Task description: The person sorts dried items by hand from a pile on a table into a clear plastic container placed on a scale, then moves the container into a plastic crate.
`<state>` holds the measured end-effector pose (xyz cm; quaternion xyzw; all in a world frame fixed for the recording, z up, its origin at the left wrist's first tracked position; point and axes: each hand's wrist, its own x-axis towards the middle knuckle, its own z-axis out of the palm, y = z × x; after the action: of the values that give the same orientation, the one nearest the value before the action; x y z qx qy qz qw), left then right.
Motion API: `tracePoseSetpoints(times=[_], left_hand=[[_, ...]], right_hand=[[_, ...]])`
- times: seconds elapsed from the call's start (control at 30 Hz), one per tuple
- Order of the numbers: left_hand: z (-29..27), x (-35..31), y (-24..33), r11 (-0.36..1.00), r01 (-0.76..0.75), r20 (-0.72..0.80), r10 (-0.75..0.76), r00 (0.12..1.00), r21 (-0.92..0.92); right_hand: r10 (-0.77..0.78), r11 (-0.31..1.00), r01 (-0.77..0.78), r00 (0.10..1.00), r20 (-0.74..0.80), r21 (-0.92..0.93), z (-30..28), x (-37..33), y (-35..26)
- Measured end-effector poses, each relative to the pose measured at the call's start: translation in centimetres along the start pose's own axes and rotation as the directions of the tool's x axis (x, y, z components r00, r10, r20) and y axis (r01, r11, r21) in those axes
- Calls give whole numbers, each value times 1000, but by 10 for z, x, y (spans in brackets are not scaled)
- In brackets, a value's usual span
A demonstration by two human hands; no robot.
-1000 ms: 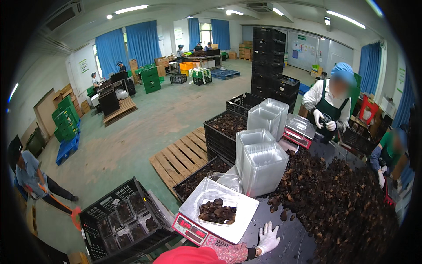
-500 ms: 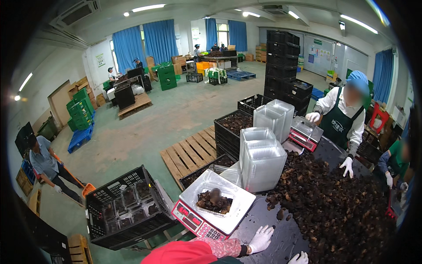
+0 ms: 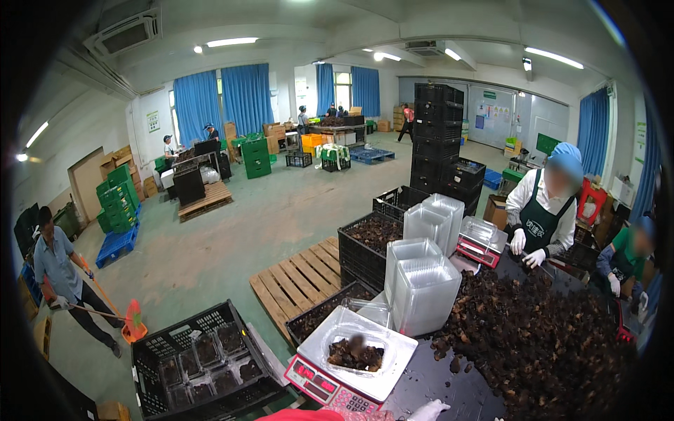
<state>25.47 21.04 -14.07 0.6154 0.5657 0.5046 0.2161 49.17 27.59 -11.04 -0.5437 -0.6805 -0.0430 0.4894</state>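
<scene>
My left hand (image 3: 430,410), in a white glove, shows only in part at the lower edge, over the dark tabletop (image 3: 460,389). Its visible fingers stretch out, holding nothing, just right of a red-and-white digital scale (image 3: 394,375). On that scale sits a clear plastic tray (image 3: 384,342) with dark brown pieces (image 3: 354,353) resembling wood ear fungus. A large heap of the same pieces (image 3: 533,337) covers the table's right side. Stacked clear trays (image 3: 425,291) stand behind the scale. My right hand is out of the picture.
Left of the scale is a black crate (image 3: 203,354) holding filled trays. A wooden pallet (image 3: 298,277) and fungus-filled crates (image 3: 368,235) lie beyond. Across the heap stands a co-worker (image 3: 544,203) by a second scale (image 3: 481,242). At far left, a person (image 3: 60,259) handles an orange dustpan (image 3: 133,330).
The view has shifted, so my hands sit lower; the right has left the picture. The co-worker's hands have drawn together near the table edge. A walking person has appeared beyond the crate stack.
</scene>
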Motion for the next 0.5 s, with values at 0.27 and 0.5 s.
tracePoseSetpoints(times=[0.27, 0.5], left_hand=[[-10, -6, -1, 973, 223, 80, -218, 973, -59], [-26, 3, 31, 912, 324, 88, -312, 946, -250]], right_hand=[[141, 970, -189, 949, 283, 150, -36, -49, -96], [-127, 969, 0, 856, 501, 246, -22, -80, -160]])
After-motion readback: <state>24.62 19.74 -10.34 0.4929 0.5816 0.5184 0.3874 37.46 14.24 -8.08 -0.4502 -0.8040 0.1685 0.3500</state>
